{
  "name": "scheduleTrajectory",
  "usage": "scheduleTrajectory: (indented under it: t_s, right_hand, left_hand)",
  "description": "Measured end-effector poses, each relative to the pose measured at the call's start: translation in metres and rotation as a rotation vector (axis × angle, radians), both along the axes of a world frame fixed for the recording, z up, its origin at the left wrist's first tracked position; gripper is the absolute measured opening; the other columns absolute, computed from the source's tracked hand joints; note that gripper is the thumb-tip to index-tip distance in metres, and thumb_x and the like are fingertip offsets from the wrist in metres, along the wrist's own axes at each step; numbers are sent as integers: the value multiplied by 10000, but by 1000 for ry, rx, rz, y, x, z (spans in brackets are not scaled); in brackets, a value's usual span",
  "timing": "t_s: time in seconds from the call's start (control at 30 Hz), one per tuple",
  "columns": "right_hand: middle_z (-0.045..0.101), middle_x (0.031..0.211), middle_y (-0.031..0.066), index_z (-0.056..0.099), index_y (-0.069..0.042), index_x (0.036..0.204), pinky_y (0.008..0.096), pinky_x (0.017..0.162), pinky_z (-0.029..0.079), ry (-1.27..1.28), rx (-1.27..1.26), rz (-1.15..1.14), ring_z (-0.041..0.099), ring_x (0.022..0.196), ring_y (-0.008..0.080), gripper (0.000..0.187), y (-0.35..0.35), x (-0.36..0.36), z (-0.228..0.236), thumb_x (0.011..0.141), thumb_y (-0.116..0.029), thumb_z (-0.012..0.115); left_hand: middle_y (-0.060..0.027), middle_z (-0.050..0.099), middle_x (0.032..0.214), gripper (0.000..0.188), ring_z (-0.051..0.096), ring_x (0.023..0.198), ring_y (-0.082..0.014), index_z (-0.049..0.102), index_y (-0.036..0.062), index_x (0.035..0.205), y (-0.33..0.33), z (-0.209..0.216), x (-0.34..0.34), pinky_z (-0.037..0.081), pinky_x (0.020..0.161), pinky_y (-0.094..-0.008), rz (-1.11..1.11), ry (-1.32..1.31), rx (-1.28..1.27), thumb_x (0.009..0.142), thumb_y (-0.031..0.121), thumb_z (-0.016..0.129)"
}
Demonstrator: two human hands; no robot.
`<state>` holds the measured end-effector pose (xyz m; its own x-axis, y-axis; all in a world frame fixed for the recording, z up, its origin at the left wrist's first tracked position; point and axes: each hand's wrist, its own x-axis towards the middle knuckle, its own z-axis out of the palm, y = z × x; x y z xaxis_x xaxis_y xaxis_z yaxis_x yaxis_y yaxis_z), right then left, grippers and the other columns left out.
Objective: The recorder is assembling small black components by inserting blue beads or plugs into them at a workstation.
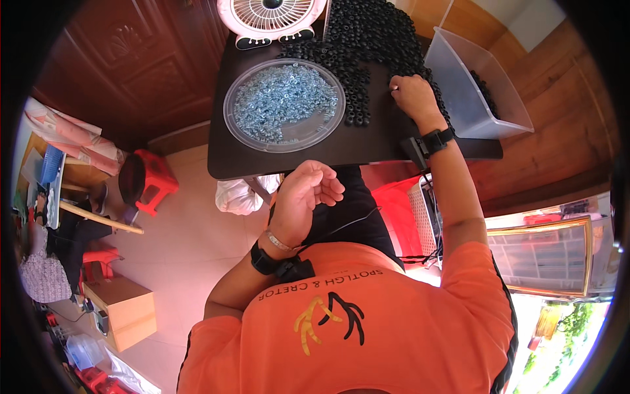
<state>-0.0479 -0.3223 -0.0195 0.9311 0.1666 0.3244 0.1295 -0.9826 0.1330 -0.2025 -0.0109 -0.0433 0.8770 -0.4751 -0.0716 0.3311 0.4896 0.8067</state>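
Observation:
My right hand (415, 100) reaches over the dark table, its fingers bent into a pinch beside the black ring-shaped parts (374, 33). What lies between its fingertips is too small to make out. In front of the table's near edge, my left hand (307, 199) hangs above my lap, palm turned inward. Its fingers are loosely curled and slightly apart, and I see nothing in them. A round clear tray (295, 136) on the left of the table holds many small, shiny, bluish-silver pieces (282, 95). Black parts lie heaped at the back, some in rows near the tray.
A pink fan (272, 16) stands at the table's back left. On the right sits a translucent plastic bin (469, 85) with black parts inside. Red stools (157, 180) and a cardboard box (125, 312) stand on the floor to the left, near another person (49, 259).

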Motion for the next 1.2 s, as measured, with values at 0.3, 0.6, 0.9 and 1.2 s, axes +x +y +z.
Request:
scheduleTrajectory:
  t_s: [0.3, 0.6, 0.9, 1.2]
  right_hand:
    - [671, 868, 125, 657, -10, 997, 327, 767, 526, 159, 729, 390, 657, 834, 228, 283, 67, -74, 46, 727, -77, 709]
    - [636, 872, 63, 647, -50, 922, 333, 715, 524, 224, 673, 717, 615, 821, 247, 264, 126, -128, 49, 674, -23, 731]
    - [623, 864, 58, 649, -57, 886, 358, 704, 506, 200, 670, 737, 596, 826, 267, 222, 151, -119, 45, 682, -53, 737]
    - [607, 879, 57, 635, -63, 865, 357, 726, 501, 278, 655, 902, 586, 868, 278, 213, 176, -104, 47, 677, -52, 732]
  left_hand:
    - [-117, 639, 892, 288, 618, 784, -198, 542, 44, 1039, -5, -6, 11, 465, 714, -290, -10, -5, 23, 944, 303, 457]
    - [-90, 628, 894, 289, 619, 783, -181, 525, 26, 1059, -16, -8, 13, 468, 704, -279, -43, -16, -15, 935, 275, 451]
    - [-82, 629, 846, 299, 623, 771, -184, 538, 9, 1049, 7, -7, 14, 468, 708, -284, 58, -37, -18, 912, 266, 472]
    - [-93, 631, 850, 279, 635, 768, -210, 543, 9, 1045, 31, -22, 16, 480, 696, -290, 67, -16, -175, 909, 240, 465]
